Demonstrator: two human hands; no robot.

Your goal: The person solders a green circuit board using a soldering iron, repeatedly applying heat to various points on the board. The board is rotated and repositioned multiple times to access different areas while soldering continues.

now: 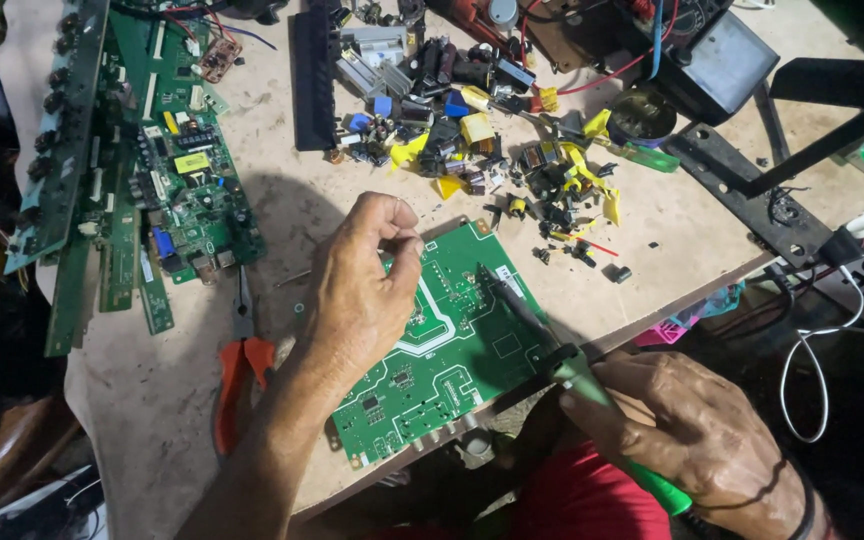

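A green circuit board point(452, 350) lies solder side up at the near edge of the workbench. My left hand point(362, 285) hovers over its left part with fingers pinched together; whether something thin sits between them I cannot tell. My right hand point(687, 430) grips the green handle of a soldering iron point(552, 340), whose dark tip rests on the board's upper middle.
Orange-handled pliers point(240, 365) lie left of the board. Several green circuit boards point(142, 160) are stacked at far left. A heap of loose components point(492, 140) covers the bench's back middle. A black metal bracket point(742, 190) and a white cable point(812, 350) sit at right.
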